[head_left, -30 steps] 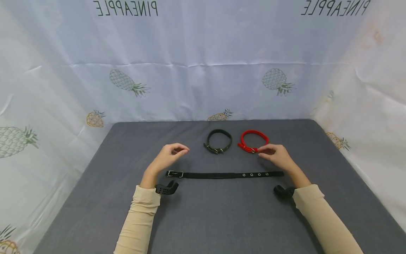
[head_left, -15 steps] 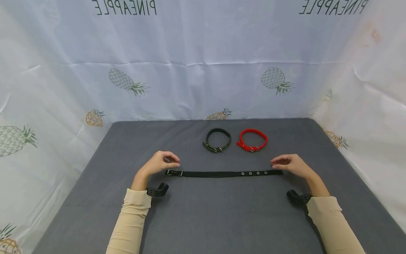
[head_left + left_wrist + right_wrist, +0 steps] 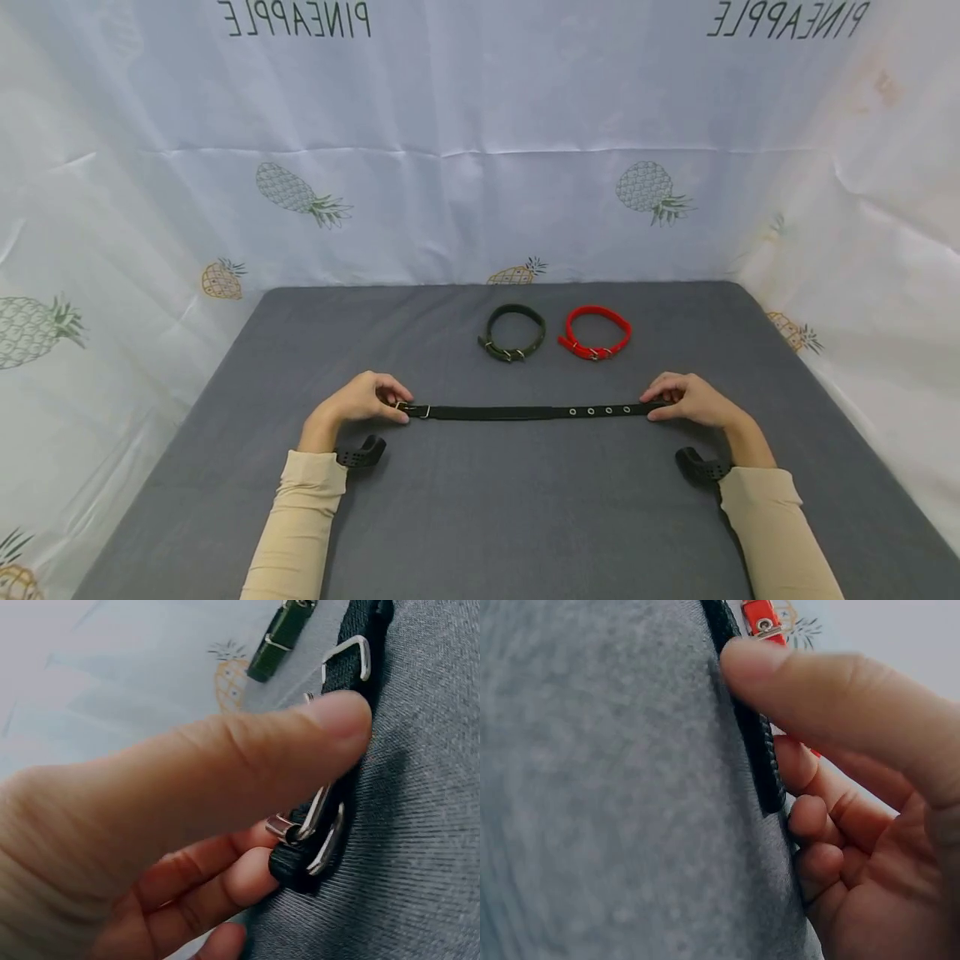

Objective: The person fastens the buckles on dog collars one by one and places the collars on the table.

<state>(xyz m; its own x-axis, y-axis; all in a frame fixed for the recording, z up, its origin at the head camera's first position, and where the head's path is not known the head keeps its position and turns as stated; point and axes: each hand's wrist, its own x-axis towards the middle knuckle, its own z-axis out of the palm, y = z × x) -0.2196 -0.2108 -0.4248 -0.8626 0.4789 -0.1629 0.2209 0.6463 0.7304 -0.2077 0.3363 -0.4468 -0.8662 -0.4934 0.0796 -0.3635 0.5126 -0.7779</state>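
A black collar lies stretched out straight from left to right on the grey tabletop. At its buckle end, my left hand pinches it between thumb and fingers; in the left wrist view the thumb crosses over the strap and partly covers the metal buckle. My right hand pinches the opposite end, beyond a row of several metal eyelets. In the right wrist view, the strap's plain tip runs between the thumb and the curled fingers.
Behind the black collar lie two buckled collars in rings: a dark green one and, to its right, a red one. White pineapple-print cloth hangs along the back and sides of the grey table.
Both hands have come down onto the black collar's ends and taken hold of them. The left hand moved left and nearer; the right hand left the red collar and moved right and nearer.
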